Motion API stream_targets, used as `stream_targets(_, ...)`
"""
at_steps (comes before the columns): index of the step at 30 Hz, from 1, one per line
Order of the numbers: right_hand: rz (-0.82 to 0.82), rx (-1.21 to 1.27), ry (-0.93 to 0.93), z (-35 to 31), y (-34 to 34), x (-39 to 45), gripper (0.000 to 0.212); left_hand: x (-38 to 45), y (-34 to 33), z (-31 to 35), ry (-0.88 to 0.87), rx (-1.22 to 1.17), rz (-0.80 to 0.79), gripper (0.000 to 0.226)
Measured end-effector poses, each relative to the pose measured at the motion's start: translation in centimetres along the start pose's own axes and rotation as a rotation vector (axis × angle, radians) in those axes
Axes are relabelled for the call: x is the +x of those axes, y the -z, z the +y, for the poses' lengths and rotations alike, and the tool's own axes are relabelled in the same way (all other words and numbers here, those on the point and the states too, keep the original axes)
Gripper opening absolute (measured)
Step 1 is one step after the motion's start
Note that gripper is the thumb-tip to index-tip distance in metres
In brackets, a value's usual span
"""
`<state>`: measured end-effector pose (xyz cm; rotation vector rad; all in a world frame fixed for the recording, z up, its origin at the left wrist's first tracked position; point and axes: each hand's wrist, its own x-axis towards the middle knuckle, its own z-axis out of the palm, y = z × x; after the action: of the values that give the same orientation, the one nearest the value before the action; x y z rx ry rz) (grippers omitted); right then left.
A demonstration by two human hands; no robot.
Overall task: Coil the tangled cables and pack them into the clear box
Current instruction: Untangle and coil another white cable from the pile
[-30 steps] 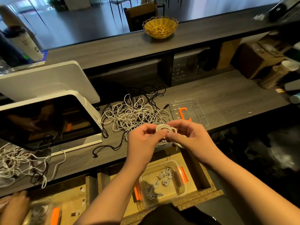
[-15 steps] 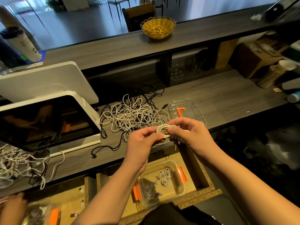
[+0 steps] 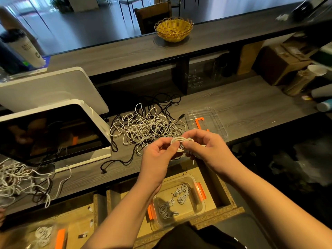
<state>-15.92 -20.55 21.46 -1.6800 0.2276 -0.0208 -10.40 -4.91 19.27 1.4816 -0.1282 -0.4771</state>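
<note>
Item: small white coiled cable (image 3: 181,141), held above the grey wood-grain counter (image 3: 251,108). Since a second ago I see it barely moved; my left hand (image 3: 159,155) and right hand (image 3: 206,150) both still pinch it. I judge the wrap nearly finished. Destination: clear plastic box with orange latches (image 3: 197,209), below, already holding coils. Tangled white and black cable heap (image 3: 143,126) remains.
</note>
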Motion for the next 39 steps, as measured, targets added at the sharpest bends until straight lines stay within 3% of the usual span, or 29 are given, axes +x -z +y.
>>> stream_targets(4,-0.021,-0.04,0.019,-0.3,0.4,-0.1,0.013,0.0,-0.1,-0.1,-0.011,0.033,-0.027,0.015)
stream_targets(12,-0.06,0.104,-0.088,0.1,0.9,0.0,0.017,0.0,-0.1,-0.5,0.187,-0.301,-0.087,0.032)
stream_targets(21,-0.138,0.384,-0.226,0.7,1.1,-0.6,0.029,-0.6,-0.3,-1.3,0.257,-0.534,-0.155,0.025)
stream_targets(25,-0.026,0.449,-0.204,0.5,-0.3,-1.1,0.028,-0.2,0.5,-1.4,0.212,-0.496,-0.128,0.048)
stream_targets(29,0.11,0.504,-0.204,0.2,-1.8,-1.6,0.024,-0.3,1.0,-0.9,0.204,-0.539,-0.186,0.03)
stream_targets(35,-0.079,0.442,-0.238,-1.1,-1.1,-2.3,0.026,-0.8,2.6,-0.9,0.203,-0.587,-0.354,0.038)
stream_targets(39,-0.181,0.376,-0.26,-1.1,-0.8,-2.2,0.022,-1.6,3.1,-1.0,0.233,-0.611,-0.384,0.041)
